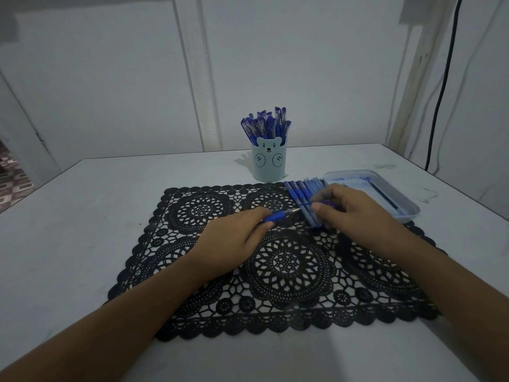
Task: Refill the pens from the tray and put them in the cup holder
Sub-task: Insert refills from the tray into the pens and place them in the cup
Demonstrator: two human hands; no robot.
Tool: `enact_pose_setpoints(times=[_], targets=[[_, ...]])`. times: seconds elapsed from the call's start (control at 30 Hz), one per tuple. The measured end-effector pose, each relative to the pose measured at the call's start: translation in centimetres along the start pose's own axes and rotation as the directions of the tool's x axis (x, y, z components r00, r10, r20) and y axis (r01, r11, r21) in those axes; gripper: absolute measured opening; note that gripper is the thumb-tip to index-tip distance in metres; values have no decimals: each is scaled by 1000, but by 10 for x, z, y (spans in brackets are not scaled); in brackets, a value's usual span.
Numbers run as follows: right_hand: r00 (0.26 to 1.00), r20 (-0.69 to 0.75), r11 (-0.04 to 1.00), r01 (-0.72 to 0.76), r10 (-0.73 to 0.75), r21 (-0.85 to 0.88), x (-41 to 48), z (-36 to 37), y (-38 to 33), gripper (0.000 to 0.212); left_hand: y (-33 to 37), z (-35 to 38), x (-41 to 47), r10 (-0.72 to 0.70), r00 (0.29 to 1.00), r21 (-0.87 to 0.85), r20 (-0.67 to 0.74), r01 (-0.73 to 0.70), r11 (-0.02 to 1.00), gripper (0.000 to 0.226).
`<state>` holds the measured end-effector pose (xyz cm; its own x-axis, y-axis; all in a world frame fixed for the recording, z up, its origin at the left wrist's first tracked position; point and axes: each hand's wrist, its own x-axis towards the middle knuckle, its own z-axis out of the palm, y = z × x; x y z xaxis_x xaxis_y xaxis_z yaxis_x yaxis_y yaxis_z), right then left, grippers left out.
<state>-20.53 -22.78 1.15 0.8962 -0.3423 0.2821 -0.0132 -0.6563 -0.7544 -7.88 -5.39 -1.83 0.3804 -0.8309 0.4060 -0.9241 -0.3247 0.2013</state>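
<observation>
My left hand (237, 238) grips a blue pen (278, 215) on the black lace mat (209, 274), tip pointing right. My right hand (349, 209) rests over a row of several blue pens (300, 198) lying side by side on the mat's far right, and its thumb and fingers pinch a blue cap or pen piece (326, 204). A pale blue bear cup holder (268, 161) stands behind the mat, packed with several capped blue pens (265, 124). The light blue tray (407, 213) sits to the right with a thin refill (384, 195) in it.
The white table (68, 230) meets white wall panels at the back. A black cable (440, 86) hangs down the wall at the right. The table's left edge drops to a patterned floor (13, 177).
</observation>
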Motion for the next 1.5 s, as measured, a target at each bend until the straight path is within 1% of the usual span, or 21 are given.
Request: enact_pose_setpoints(times=[0.07, 0.13, 0.23, 0.3, 0.37, 0.47, 0.57, 0.67, 0.73, 0.83, 0.97, 1.03, 1.1, 1.13, 1.17, 1.23, 1.27, 1.3, 1.4, 1.43, 1.5], targets=[[1000, -15, 992, 1, 1, 129, 0, 0, -2, 12, 0, 1, 0, 11, 1000, -6, -1, -11, 1000, 29], [1000, -18, 983, 5, -2, 181, 0, 1, -2, 12, -1, 1, 1, 19, 1000, -7, -8, -19, 1000, 29], [999, 34, 987, 10, -16, 159, 0, 5, -1, 10, -1, 1, 0, 40, 999, -11, -30, -40, 999, 30], [996, 83, 985, 14, -28, 172, -1, 8, -1, 10, -1, 1, -1, 86, 995, -7, -50, -87, 996, 37], [990, 123, 982, 39, -62, 186, -2, 12, -2, 12, -3, 2, -2, 115, 992, -49, -54, -117, 992, 39], [986, 95, 977, 119, -138, 179, -4, 17, -4, 16, -7, 3, -1, 121, 991, -160, -59, -129, 979, 40], [978, 63, 973, 188, -197, 132, -7, 20, -6, 19, -8, 3, 1, 107, 994, -263, -19, -108, 959, 39], [971, 64, 971, 223, -229, 88, -7, 20, -5, 20, -9, 4, 1, 86, 996, -298, -32, -91, 950, 43], [971, 37, 971, 234, -235, 46, -6, 20, -6, 22, -7, 4, 2, 93, 991, -238, -96, -114, 965, 44], [970, -1, 970, 242, -243, -22, -4, 24, -7, 23, -1, 5, 8, 236, 953, -46, -188, -248, 968, 36], [976, -33, 977, 214, -214, -22, -4, 23, -7, 17, 3, 4, 10, 277, 934, 95, -224, -262, 960, 36], [975, -43, 976, 219, -219, 16, -4, 22, -7, 11, 7, -3, 14, 229, 943, 141, -241, -199, 970, 34], [976, -73, 978, 209, -206, 27, -2, 21, -4, 18, 9, -14, 22, 106, 964, 93, -243, -86, 992, 27], [975, -93, 979, 202, -204, -28, -1, 21, 1, 25, 9, -21, 28, 28, 968, 30, -248, -22, 999, 23], [973, -96, 972, 197, -210, -131, 2, 20, 7, 31, 9, -31, 37, -50, 964, -54, -261, 38, 998, 21], [977, 3, 886, 196, -215, -420, 5, 23, 21, 43, 9, -53, 61, -192, 928, -260, -319, 109, 959, 16], [977, 75, 826, 207, -198, -525, 6, 26, 28, 47, 8, -66, 78, -253, 900, -367, -355, 114, 923, 14], [976, 132, 789, 216, -171, -575, 7, 29, 33, 53, 7, -79, 99, -305, 869, -457, -390, 105, 883, 12], [977, 166, 778, 206, -132, -593, 9, 33, 38, 75, -4, -110, 162, -417, 765, -569, -491, 81, 818, 13], [978, 162, 777, 205, -134, -595, 9, 33, 39, 76, -9, -114, 180, -438, 741, -575, -509, 86, 814, 14], [977, 172, 770, 205, -125, -605, 9, 31, 38, 64, -16, -111, 203, -444, 730, -568, -520, 93, 818, 18]])
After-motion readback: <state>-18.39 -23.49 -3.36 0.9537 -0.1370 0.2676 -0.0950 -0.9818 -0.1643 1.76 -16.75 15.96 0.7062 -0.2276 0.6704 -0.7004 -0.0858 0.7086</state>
